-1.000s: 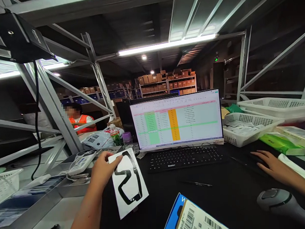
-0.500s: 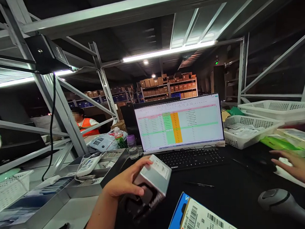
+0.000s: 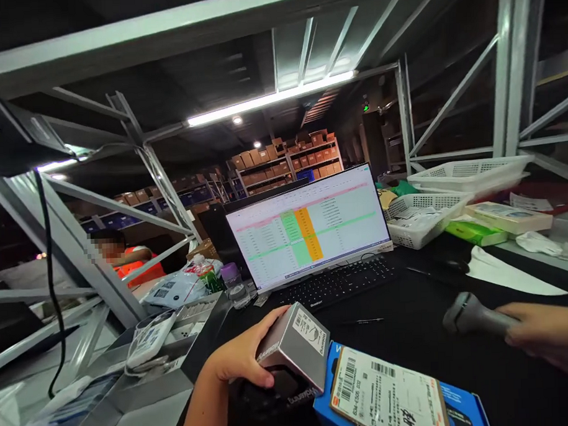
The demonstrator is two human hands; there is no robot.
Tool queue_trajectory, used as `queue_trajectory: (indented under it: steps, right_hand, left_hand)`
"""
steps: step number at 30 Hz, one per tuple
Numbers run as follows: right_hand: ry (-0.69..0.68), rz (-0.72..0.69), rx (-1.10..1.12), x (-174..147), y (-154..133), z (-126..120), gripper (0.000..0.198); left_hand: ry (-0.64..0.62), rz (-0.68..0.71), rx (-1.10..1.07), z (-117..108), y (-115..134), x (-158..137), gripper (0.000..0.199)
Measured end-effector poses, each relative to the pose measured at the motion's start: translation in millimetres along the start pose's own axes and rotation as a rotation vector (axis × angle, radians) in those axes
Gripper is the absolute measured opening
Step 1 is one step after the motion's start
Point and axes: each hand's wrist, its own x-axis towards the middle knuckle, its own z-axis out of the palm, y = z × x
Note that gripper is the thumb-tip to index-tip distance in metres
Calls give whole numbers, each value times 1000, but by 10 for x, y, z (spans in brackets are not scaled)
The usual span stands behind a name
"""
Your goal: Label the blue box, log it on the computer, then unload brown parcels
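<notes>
My left hand (image 3: pixel 245 357) grips a silver and black product box (image 3: pixel 303 343) from its left side, thumb across the front. A white label with a barcode shows on the box's upper face. Against its right side lies a blue box (image 3: pixel 463 405) with a white barcode label, at the bottom of the view. At the right, my right hand (image 3: pixel 535 331), somewhat blurred, is closed around the handle of a grey barcode scanner (image 3: pixel 474 315). The scanner head points left, over the black desk mat.
A monitor (image 3: pixel 307 231) showing a spreadsheet stands behind a black keyboard (image 3: pixel 333 283). A pen (image 3: pixel 365 321) lies on the mat. White baskets (image 3: pixel 424 220) are at the right; a purple-lidded bottle (image 3: pixel 235 286) and grey trays (image 3: pixel 178 378) at the left. A person in an orange vest (image 3: pixel 141 267) sits beyond.
My right hand has come down from beside the mouse and taken hold of the scanner. The silver box has turned, bringing its label into view, and now sits against the blue box.
</notes>
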Motion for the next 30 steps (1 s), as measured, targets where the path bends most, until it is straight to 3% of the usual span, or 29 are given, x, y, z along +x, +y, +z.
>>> queue_trajectory:
  steps: [2,5,7,9,12,16,20,22,24,28,30]
  right_hand:
    - [-155,-30,133,-103,-401,-12,39]
    - [-241,-287,311,-392,-941,26,57]
    - [-256,-377,345,-621,-1151,128,67]
    - [-243,-361,291,-820,-1231,275,68]
    - [-182,-366,131,-1015,-1211,496,60]
    - [-111,-532,-13,-1111,-1126,667,52]
    - [-123,-587,-2,-1062,-985,732,53]
    - [-117,-533,48,-977,-918,725,54]
    - [-59,-415,71,-853,-871,655,61]
    - [246,-225,9,-490,-641,254,92]
    - [354,-156,-88,-266,-327,-38,85]
  left_hand:
    - [23,-5,21,-4,-4,-3,146]
    - [162,-37,80,31,104,3,141]
    - [302,-58,200,94,256,3,132]
    - [420,-78,360,178,441,-14,122]
    - [458,-98,510,300,682,-70,117]
    - [397,-64,544,390,807,-135,112]
    - [379,-27,508,398,821,-151,112]
    - [365,-40,473,385,815,-155,116]
    - [360,-83,441,359,788,-165,120]
    - [398,-197,363,251,666,-233,128]
    - [413,-183,280,178,604,-301,127]
